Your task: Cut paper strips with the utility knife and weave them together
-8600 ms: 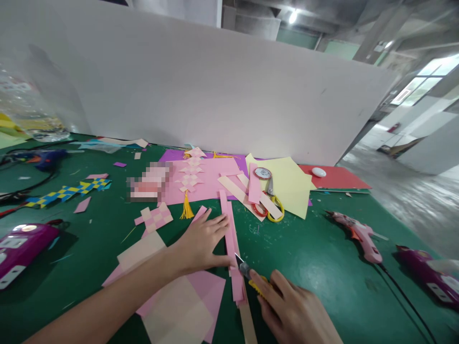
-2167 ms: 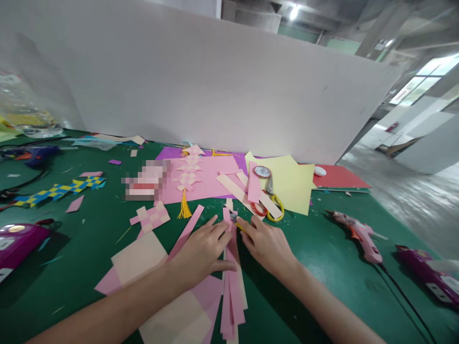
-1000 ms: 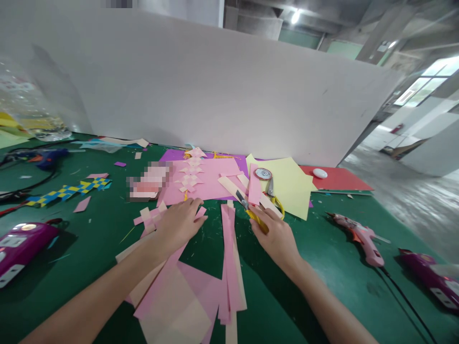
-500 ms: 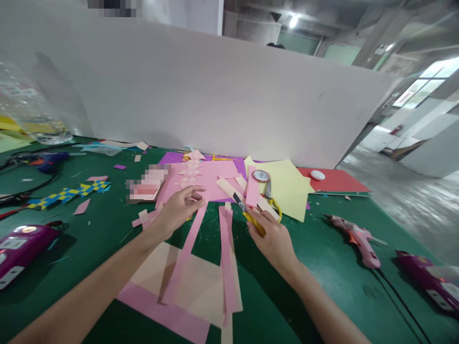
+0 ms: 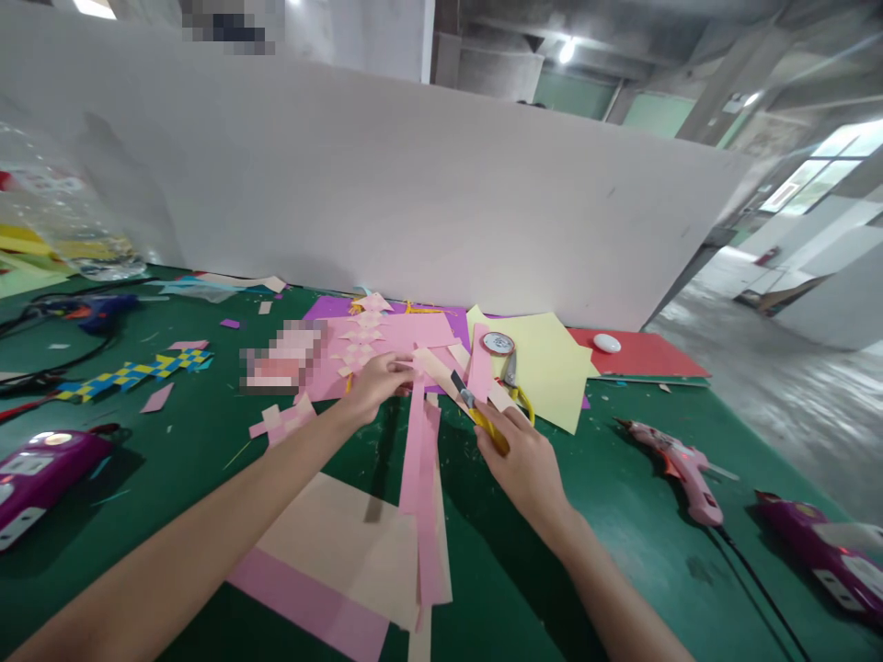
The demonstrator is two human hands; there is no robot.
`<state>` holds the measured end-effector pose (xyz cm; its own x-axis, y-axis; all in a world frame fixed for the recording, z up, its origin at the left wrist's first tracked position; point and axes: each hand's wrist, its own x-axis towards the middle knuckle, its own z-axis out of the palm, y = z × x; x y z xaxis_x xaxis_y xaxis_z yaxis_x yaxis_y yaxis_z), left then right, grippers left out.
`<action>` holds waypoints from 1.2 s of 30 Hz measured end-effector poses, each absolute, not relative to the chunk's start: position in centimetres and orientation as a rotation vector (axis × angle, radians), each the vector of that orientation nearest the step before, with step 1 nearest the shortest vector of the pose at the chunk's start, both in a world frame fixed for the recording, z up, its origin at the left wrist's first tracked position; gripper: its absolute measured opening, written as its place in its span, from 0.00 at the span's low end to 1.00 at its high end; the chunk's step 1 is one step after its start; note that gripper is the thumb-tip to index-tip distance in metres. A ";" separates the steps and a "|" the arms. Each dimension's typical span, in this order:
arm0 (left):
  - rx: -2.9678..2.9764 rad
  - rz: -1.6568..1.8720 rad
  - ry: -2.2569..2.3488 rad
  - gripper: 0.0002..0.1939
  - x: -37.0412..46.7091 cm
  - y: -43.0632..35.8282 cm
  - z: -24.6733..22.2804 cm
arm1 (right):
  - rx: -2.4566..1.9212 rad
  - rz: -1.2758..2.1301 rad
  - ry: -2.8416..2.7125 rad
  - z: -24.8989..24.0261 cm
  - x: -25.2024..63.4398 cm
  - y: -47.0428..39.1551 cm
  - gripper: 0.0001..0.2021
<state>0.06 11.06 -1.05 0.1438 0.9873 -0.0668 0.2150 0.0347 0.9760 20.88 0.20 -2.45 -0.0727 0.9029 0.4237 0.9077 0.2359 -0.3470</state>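
My left hand [image 5: 376,388] pinches the top end of a pink paper strip [image 5: 412,460], which hangs toward me. Beside it on the right, more pink and cream strips [image 5: 430,524] lie lengthwise, overlapping. My right hand [image 5: 530,464] is wrapped around a yellow utility knife [image 5: 492,434], its blade end pointing up and left over a cream strip. Below my left forearm is a cream paper sheet [image 5: 338,529] with a pink sheet [image 5: 310,598] at its near edge. A woven pink-and-cream paper piece [image 5: 360,349] rests on pink paper behind my left hand.
Yellow-handled scissors [image 5: 511,370] and a round tape-like disc [image 5: 498,343] lie on pale yellow paper [image 5: 552,386]. At right are a pink glue gun [image 5: 680,460] and a purple device [image 5: 820,542]; another purple device [image 5: 45,478] is at left. A white partition [image 5: 414,202] stands behind.
My left hand has moved right with the pink strip, bringing it beside the other strips. My right hand still holds the utility knife in nearly the same place.
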 end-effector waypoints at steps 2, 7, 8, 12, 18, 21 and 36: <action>1.472 0.947 1.308 0.18 0.0 11.3 -1.8 | -1.655 -0.009 -1.961 -2.4 20.9 0.2 0.18; 1.812 0.953 1.398 0.27 -1.5 9.9 -1.1 | -1.662 0.000 -1.968 -2.3 20.9 0.1 0.18; 1.885 0.953 1.398 0.24 -1.7 9.1 -0.8 | -1.664 0.004 -1.963 -2.3 21.0 0.2 0.18; 2.621 0.710 1.151 0.13 -0.9 5.2 -0.5 | -1.678 0.020 -1.910 -2.2 21.2 0.4 0.18; 3.407 0.574 0.293 0.10 2.4 3.5 -1.5 | -1.676 0.023 -1.904 -2.2 21.3 0.5 0.18; 3.518 0.536 0.159 0.09 3.1 4.0 -1.7 | -1.671 0.025 -1.905 -2.2 21.3 0.4 0.18; 3.451 0.521 0.217 0.15 -0.2 4.1 -0.6 | -1.673 -0.023 -1.929 -2.4 21.3 0.4 0.17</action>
